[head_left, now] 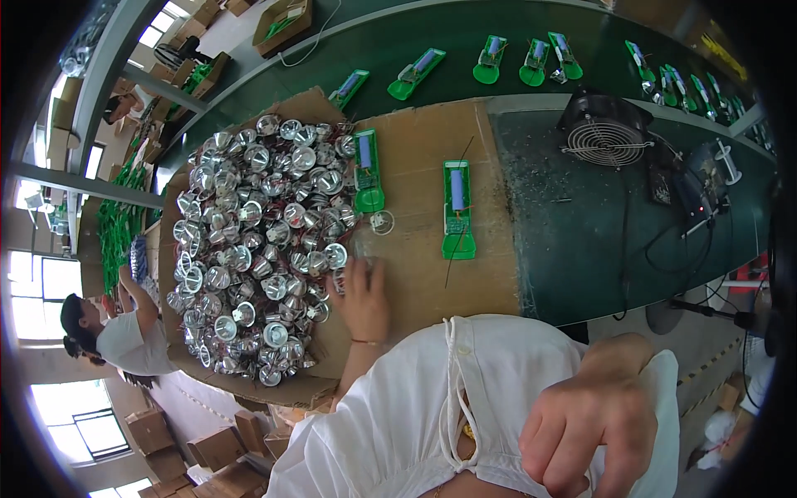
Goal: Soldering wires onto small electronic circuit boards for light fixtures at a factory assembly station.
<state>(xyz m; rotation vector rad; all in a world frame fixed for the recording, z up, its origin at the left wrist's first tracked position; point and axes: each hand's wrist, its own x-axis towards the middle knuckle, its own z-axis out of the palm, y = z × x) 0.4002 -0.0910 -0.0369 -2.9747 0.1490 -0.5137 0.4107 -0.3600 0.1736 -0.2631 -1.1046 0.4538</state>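
My left hand (365, 303) lies at the right edge of a heap of small silver reflector cups (274, 241) with thin wires. Its fingers are stretched out and somewhat apart, with the tips against the outermost cups. My right hand (591, 423) is in front of my white shirt at the lower right, fingers curled down. Whatever it may hold is hidden. Ahead on the cardboard sheet (407, 282) rests a green plastic housing (458, 212) with a blue cylindrical cell, a circuit board and wires. A similar housing (369, 170) is beside the heap, with a clear ring (382, 222) below it.
More green housings (490, 60) stand in a row along the far green surface. A black fan with a wire guard (606, 141) and a small device with cables (706, 187) are at the right. Left, another person (133, 336) works beside green parts. Boxes (220, 448) are on the floor.
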